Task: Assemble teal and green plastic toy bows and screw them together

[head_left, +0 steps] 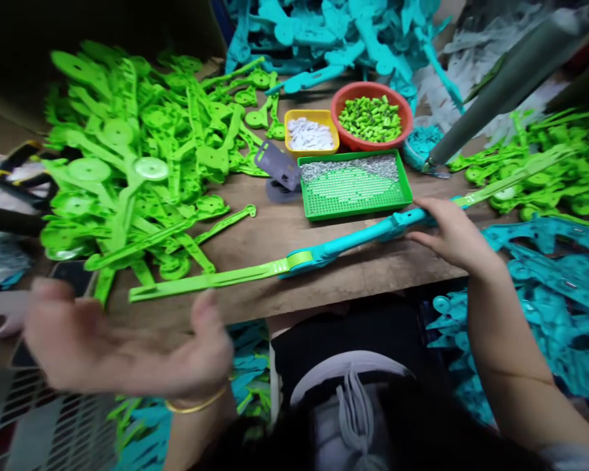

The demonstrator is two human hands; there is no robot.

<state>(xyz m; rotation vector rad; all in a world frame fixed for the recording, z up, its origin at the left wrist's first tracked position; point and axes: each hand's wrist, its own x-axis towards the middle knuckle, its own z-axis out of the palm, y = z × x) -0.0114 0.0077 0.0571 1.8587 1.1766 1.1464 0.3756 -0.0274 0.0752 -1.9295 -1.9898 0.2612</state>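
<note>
A long assembled piece point(358, 239), turquoise in the middle with green arms at both ends, stretches diagonally over the front of the wooden table. My right hand point(444, 232) grips its turquoise part right of the middle, thumb below and fingers above. Near the piece's left green end, my left hand point(127, 347) is raised palm up, blurred, with thumb and fingers apart and nothing in it. Behind the piece lies a green tray point(358, 209) with small metal pins. Beside the tray stands a dark grey fixture point(279, 167).
Green parts point(127, 157) are heaped at left, turquoise parts point(314, 33) at the back. A yellow tray point(311, 133) and red bowl point(373, 114) hold small pieces. A grey pole point(505, 85) slants at right, near more green parts. Turquoise parts point(559, 294) lie at lower right.
</note>
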